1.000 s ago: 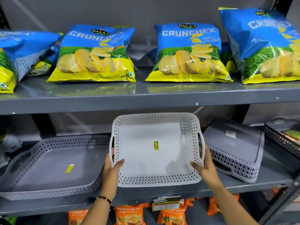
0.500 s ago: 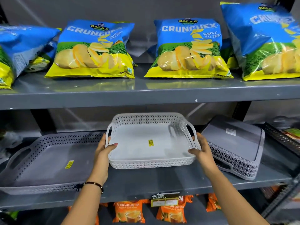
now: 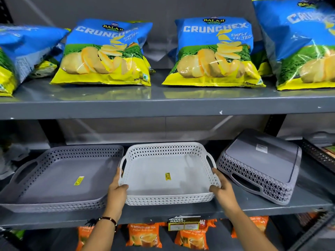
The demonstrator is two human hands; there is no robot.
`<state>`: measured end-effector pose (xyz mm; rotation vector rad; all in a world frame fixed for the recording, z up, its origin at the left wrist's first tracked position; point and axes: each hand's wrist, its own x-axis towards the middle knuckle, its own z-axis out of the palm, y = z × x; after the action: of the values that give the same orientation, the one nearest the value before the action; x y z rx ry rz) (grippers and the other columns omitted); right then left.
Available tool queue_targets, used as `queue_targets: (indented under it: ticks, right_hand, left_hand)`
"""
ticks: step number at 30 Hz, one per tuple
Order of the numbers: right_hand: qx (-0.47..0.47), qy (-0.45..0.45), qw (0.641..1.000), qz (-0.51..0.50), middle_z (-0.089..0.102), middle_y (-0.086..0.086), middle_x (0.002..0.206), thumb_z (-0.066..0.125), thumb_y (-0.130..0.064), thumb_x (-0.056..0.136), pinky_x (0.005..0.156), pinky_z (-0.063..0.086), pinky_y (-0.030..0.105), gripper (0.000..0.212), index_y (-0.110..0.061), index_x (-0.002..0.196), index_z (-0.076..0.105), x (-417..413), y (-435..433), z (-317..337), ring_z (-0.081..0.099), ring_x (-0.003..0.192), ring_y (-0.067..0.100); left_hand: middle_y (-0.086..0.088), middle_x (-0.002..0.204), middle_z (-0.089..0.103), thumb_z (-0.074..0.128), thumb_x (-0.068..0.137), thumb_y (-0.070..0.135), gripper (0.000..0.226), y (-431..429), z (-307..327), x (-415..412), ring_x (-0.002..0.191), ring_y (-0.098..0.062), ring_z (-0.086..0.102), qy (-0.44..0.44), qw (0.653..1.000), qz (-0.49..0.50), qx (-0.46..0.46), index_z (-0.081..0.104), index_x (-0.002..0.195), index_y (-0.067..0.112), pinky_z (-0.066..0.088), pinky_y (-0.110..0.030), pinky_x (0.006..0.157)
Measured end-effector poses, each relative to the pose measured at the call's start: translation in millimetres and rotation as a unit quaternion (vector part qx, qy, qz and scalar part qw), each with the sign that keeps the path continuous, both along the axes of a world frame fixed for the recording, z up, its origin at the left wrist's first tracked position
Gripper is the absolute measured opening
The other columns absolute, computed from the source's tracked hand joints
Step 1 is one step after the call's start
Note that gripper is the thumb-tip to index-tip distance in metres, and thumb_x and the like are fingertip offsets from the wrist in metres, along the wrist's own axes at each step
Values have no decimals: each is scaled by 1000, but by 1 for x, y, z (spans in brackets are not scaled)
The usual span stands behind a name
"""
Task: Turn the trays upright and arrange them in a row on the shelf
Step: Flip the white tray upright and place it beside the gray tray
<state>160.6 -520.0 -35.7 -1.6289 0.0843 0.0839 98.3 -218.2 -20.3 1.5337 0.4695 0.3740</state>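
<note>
Orange tea packets lowest, under the white tray. Left hand and right hand clamped on the white tray's front corners, thumbs over the rim. Upright on the shelf. Just left, an upright grey tray; right, an overturned grey tray. Above, blue chip bags.

Both forearms reach forward — left hand and right hand clasped.
</note>
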Motion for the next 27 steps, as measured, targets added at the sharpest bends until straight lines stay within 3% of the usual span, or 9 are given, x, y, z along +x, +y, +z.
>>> queue_targets:
  ticks: [2,3,5,8,12,14,20,24,27]
  right_hand:
    - [-1,-2,1000,-5,59,8,126,45,19,82,91,50,44,66,-20,135,45,0,1,-6,62,103,33]
    - [4,-3,1000,-6,58,8,128,45,19,82,92,48,43,66,-22,134,45,0,1,-7,62,102,30]
    - [4,-5,1000,-6,57,7,128,46,18,83,91,47,38,66,-22,135,44,1,2,-9,61,100,24]
    - [-1,-9,1000,-5,55,5,130,46,16,84,91,49,31,64,-23,135,44,3,3,-12,59,107,25]
    - [-5,-6,1000,-1,56,1,122,45,16,86,66,52,8,63,-22,135,43,2,4,-11,61,95,14]
    - [-5,-6,1000,2,55,0,124,45,15,86,64,51,7,63,-22,137,42,2,3,-11,60,98,15]
    - [-1,-6,1000,3,52,0,129,45,13,87,72,52,14,64,-25,138,41,3,3,-12,60,100,16]
    - [4,-10,1000,4,50,-1,132,46,13,86,99,42,32,65,-22,141,39,4,4,-14,52,121,25]
    - [14,-10,1000,5,50,-5,127,45,14,87,90,45,26,65,-21,141,39,3,5,-12,53,118,24]
  left_hand:
    - [12,141,34,34,87,-18,69,-1,-4,1,69,9,50,23,999,14,18,28,147,16,37,4,55]
    - [12,139,34,35,89,-16,66,-2,-5,1,65,10,46,29,999,27,29,29,146,17,34,4,47]
    - [3,136,46,40,92,-10,59,-6,-4,1,76,-2,47,25,996,62,61,33,145,15,39,-3,58]
    - [-5,88,59,49,91,1,49,-14,0,-3,61,-5,40,47,982,122,135,44,139,11,37,-28,76]
    - [-25,103,68,55,88,8,42,-28,-1,-15,87,-37,61,55,962,189,190,54,130,10,48,-42,85]
    - [-20,93,67,57,87,8,40,-33,-12,-23,85,-36,61,46,966,202,155,55,127,14,48,-43,86]
    - [-7,105,65,60,87,6,35,-24,-20,-27,96,-19,58,-18,975,182,-129,58,122,11,47,-42,98]
    - [4,93,65,59,87,3,32,-18,-19,-27,83,-6,59,-45,974,152,-162,58,118,12,52,-19,76]
    - [6,92,65,59,87,3,36,-16,-23,-27,88,-10,59,-45,975,150,-160,57,123,7,50,-31,89]
